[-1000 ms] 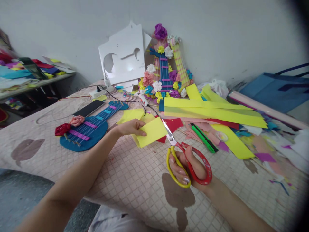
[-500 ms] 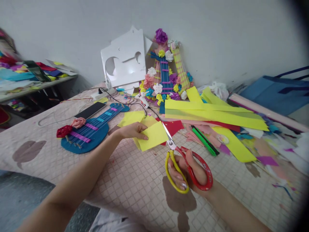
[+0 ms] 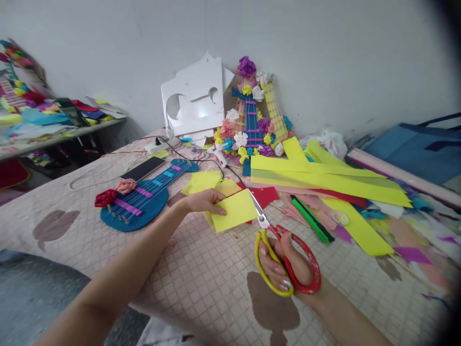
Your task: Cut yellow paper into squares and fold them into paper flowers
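My left hand (image 3: 206, 201) pinches the left edge of a yellow paper piece (image 3: 235, 210), held just above the table. My right hand (image 3: 283, 262) is closed through the handles of red and yellow scissors (image 3: 284, 250). Their blades point up and left, with the tips at the paper's right edge. A red paper scrap (image 3: 265, 196) lies just behind the blades.
A blue felt guitar (image 3: 144, 202) with paper roses lies to the left, a phone (image 3: 143, 168) behind it. Long yellow strips (image 3: 324, 175), a green marker (image 3: 311, 218) and coloured scraps lie to the right. Flower-decorated guitars (image 3: 252, 120) and white card (image 3: 196, 103) lean on the wall.
The view has shifted, so everything sits a little lower and further right. Both hands keep their grips, and the scissor blades stay at the paper's right edge.
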A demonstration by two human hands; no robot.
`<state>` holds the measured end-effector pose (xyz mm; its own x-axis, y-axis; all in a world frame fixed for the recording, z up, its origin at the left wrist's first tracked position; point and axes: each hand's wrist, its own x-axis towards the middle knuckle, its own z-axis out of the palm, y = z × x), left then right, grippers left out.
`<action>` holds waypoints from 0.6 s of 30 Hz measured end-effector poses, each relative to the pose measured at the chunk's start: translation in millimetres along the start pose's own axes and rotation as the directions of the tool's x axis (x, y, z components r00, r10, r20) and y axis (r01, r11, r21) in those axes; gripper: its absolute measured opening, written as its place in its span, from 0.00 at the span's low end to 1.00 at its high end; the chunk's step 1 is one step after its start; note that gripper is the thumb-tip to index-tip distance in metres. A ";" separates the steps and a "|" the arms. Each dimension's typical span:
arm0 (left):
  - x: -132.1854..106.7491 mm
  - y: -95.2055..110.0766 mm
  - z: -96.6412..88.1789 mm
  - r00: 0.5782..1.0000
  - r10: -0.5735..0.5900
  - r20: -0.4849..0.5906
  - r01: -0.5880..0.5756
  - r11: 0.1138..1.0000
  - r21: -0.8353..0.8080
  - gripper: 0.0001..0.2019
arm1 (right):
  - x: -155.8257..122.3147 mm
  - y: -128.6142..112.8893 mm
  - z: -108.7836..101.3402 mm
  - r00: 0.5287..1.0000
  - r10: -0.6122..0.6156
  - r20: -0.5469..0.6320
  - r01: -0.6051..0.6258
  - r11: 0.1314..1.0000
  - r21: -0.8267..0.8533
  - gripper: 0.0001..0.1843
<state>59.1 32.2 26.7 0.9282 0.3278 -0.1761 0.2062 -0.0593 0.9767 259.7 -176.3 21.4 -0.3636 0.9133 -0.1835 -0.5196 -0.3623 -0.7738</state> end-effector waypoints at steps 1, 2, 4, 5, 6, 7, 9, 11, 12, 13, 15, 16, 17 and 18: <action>-0.4 0.4 -0.3 1.000 -0.002 0.000 0.002 1.000 -0.002 0.17 | -0.1 -0.2 0.5 1.000 0.004 0.004 -0.004 1.000 0.009 0.32; -0.7 1.0 -0.4 1.000 -0.004 0.003 0.004 1.000 -0.003 0.17 | -0.3 -0.7 1.5 1.000 0.010 0.007 -0.010 1.000 0.017 0.33; -1.2 2.6 0.5 1.000 -0.005 0.008 0.005 1.000 -0.004 0.17 | -1.2 -2.5 4.0 1.000 0.023 0.018 -0.024 0.999 0.023 0.34; -1.2 3.5 1.4 1.000 -0.004 0.010 0.004 1.000 -0.003 0.17 | -1.7 -3.4 5.1 0.999 0.029 0.024 -0.029 0.999 0.022 0.34; -1.0 4.3 2.7 1.000 -0.002 0.014 0.002 1.000 -0.004 0.17 | -2.1 -4.0 5.9 0.999 0.036 0.024 -0.037 0.999 0.019 0.35; -0.7 4.9 4.2 1.000 0.001 0.021 -0.001 1.000 -0.009 0.17 | -2.4 -4.2 6.3 0.999 0.043 0.021 -0.044 0.999 0.016 0.35; 0.4 5.1 7.3 0.999 0.007 0.043 -0.006 1.000 -0.022 0.17 | -2.6 -3.7 6.0 0.999 0.051 0.015 -0.051 0.999 0.016 0.35; 1.7 4.0 9.6 0.997 0.011 0.073 -0.008 0.999 -0.035 0.17 | -2.5 -2.8 5.3 0.999 0.046 0.020 -0.046 0.999 0.022 0.35; 2.4 3.1 10.3 0.996 0.012 0.085 -0.009 0.999 -0.038 0.18 | -2.6 -2.7 5.3 0.999 0.037 0.025 -0.038 0.999 0.029 0.35; 2.9 2.2 10.5 0.996 0.013 0.093 -0.009 0.999 -0.037 0.18 | -2.7 -2.9 5.6 0.999 0.028 0.030 -0.029 0.999 0.034 0.35; 3.6 0.8 10.3 0.995 0.013 0.098 -0.010 0.999 -0.034 0.18 | -3.2 -4.3 7.1 0.999 0.011 0.031 -0.012 0.999 0.041 0.34; 3.8 0.5 10.0 0.995 0.012 0.097 -0.009 0.999 -0.034 0.18 | -3.6 -5.3 8.0 1.000 0.007 0.029 -0.008 0.999 0.041 0.34; 3.9 0.4 9.9 0.995 0.010 0.097 -0.006 0.999 -0.037 0.18 | -3.9 -6.0 8.6 1.000 0.004 0.026 -0.005 0.999 0.039 0.34; 3.9 0.6 9.8 0.995 0.006 0.101 -0.001 0.999 -0.043 0.19 | -4.3 -6.4 8.8 1.000 0.003 0.025 -0.004 0.999 0.037 0.34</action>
<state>65.8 24.2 25.4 0.9558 0.2308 -0.1821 0.1915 -0.0190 0.9813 257.8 -179.5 32.5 -0.3849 0.9070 -0.1707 -0.5459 -0.3729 -0.7503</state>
